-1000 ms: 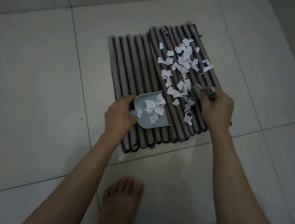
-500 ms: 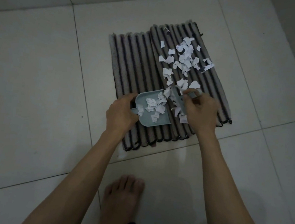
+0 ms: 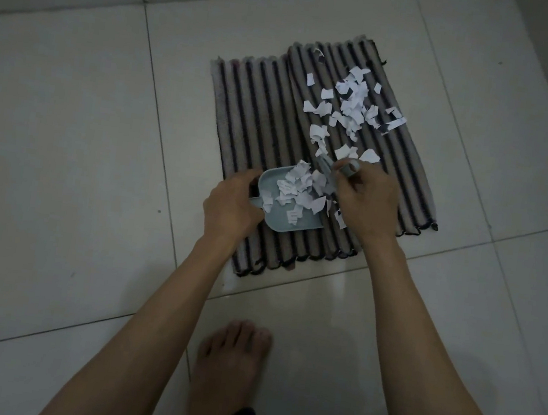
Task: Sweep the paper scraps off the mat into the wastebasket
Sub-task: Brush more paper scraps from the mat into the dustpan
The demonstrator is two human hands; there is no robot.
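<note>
Head view shows us bent over the striped mat (image 3: 261, 130) on the tiled floor (image 3: 66, 147), with white paper scraps (image 3: 350, 106) strewn over its far right half and a smaller heap already in the pale blue dustpan (image 3: 281, 222). Our left hand (image 3: 231, 209) curls round the dustpan's short handle; our right hand (image 3: 366, 201) pinches a small brush (image 3: 327, 170), its fingers wrapped tight (the bristles are mostly hidden). We judge the scraps to be feather-light, limp and quick to flutter, so they want short, low strokes, not lifting by hand. The dustpan looks stiff and light, best held at the handle and kept level. Its long axis runs from handle at lower left to mouth at upper right, opening toward the scraps. The mat's ridges run away from us. No wastebasket is visible.
</note>
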